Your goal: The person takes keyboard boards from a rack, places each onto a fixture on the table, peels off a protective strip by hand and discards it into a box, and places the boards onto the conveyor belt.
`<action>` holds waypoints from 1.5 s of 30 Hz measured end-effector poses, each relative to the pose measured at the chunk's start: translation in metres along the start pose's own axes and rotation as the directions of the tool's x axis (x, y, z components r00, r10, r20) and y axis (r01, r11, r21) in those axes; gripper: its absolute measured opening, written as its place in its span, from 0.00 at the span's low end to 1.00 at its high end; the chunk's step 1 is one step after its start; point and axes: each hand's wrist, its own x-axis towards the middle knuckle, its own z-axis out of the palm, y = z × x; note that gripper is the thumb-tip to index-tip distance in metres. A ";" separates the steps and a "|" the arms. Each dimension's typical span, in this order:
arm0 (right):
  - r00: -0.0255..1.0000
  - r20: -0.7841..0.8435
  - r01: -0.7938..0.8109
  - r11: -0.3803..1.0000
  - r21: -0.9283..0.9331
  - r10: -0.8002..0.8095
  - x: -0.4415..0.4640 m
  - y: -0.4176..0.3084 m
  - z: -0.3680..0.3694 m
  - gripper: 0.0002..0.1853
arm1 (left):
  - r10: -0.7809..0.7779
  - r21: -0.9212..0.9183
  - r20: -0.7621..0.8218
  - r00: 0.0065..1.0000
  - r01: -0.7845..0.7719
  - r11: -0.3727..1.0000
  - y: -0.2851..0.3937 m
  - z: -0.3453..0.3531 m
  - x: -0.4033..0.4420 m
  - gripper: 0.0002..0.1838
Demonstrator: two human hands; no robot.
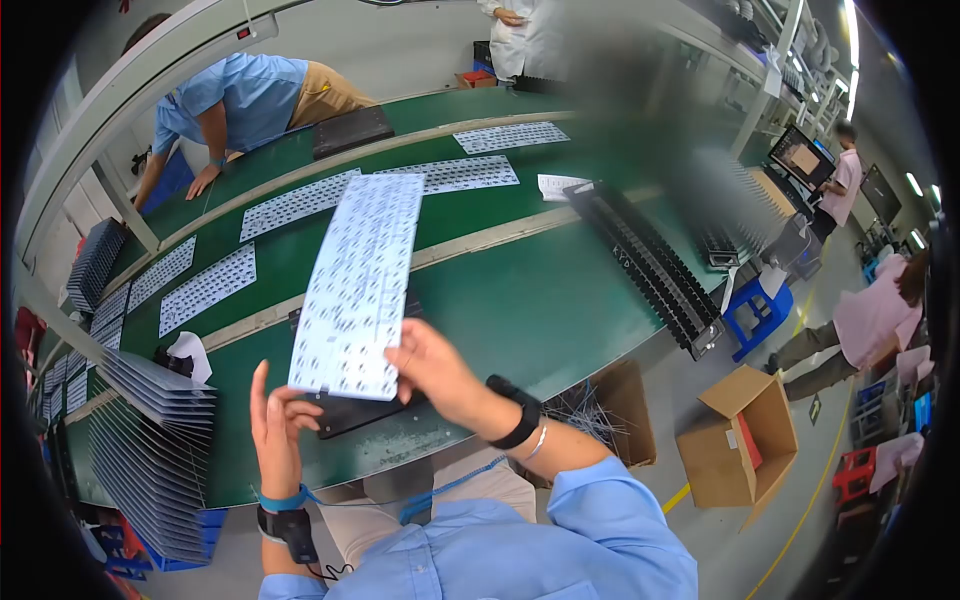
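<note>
A long white perforated panel (360, 290) is raised above the green table (520, 300), tilted, its lower end toward me. My right hand (430, 365) pinches the panel's lower right edge between thumb and fingers. At its lower left corner is my left hand (280, 425), index finger pointing up and the other fingers bent near the corner; whether they touch it I cannot tell. Beneath the panel lies a dark flat block (365, 415), partly hidden. A blue band with a cord is on my left wrist.
Racks of stacked panels (150, 460) stand at the left. More white panels (208, 288) lie along the table. A black slotted rack (645, 265) sits at the right. Open cardboard boxes (735, 450) are on the floor. A person in blue (240, 95) leans over the far side.
</note>
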 end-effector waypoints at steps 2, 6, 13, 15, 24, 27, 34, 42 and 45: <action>0.997 -0.057 0.053 0.998 -0.023 -0.054 0.018 -0.014 -0.030 0.15 | 0.096 0.283 -0.086 0.992 -0.068 0.957 -0.012 -0.017 -0.007 0.27; 0.931 -0.294 0.173 0.970 -0.173 -0.218 0.067 -0.046 -0.106 0.11 | 0.278 0.714 -0.144 0.950 -0.095 0.693 -0.056 -0.050 -0.032 0.23; 0.600 -0.690 -0.005 0.861 -0.509 -0.405 0.162 -0.097 -0.253 0.07 | 0.285 0.959 0.154 0.946 -0.213 0.189 -0.080 -0.045 -0.042 0.20; 0.596 -0.687 0.066 0.878 -0.473 -0.415 0.182 -0.095 -0.312 0.07 | 0.217 0.958 0.145 0.965 -0.192 0.213 -0.080 -0.044 -0.041 0.21; 0.445 -0.796 -0.044 0.878 -0.477 -0.410 0.232 -0.092 -0.389 0.08 | 0.172 0.972 0.166 0.971 -0.190 0.137 -0.087 -0.042 -0.033 0.22; 0.461 -0.801 -0.023 0.898 -0.440 -0.381 0.245 -0.083 -0.414 0.09 | 0.146 0.974 0.166 0.975 -0.185 0.128 -0.088 -0.042 -0.034 0.22; 0.890 -0.277 -0.450 -0.606 -0.656 -0.362 0.227 -0.046 -0.452 0.19 | 0.158 0.980 0.165 0.974 -0.180 0.084 -0.068 -0.071 -0.036 0.19; 0.925 -0.307 -0.338 -0.853 -0.397 -0.223 0.264 -0.025 -0.446 0.24 | 0.159 0.975 0.167 0.973 -0.187 0.122 -0.040 -0.125 -0.053 0.17; 0.957 -0.238 -0.254 -0.870 -0.422 -0.165 0.282 -0.033 -0.487 0.12 | 0.204 0.971 0.175 0.963 -0.203 0.125 -0.040 -0.132 -0.058 0.17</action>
